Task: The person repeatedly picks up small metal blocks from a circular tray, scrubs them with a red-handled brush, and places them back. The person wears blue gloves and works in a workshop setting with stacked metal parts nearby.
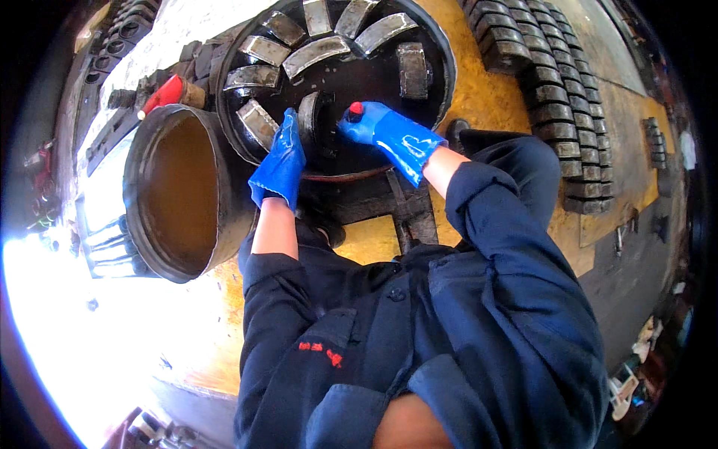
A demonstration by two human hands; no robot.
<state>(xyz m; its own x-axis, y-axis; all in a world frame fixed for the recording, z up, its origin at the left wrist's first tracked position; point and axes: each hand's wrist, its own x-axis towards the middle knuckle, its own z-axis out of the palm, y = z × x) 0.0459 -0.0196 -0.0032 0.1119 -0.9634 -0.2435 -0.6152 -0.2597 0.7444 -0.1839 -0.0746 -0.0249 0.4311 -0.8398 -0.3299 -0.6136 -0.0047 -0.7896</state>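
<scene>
While right hand (393,138) has clenched grip around red-ended tool (356,110), left hand (283,161) beside curved block (308,120), fingers extended; can't tell if its grip holds block. Block upright between hands, inside black round tray (381,84). Left of tray: large bucket (233,198), brown inside. Farther in tray: more metal blocks (315,54), spread along rim. Off right: rows of dark stacked pieces (557,105).
</scene>
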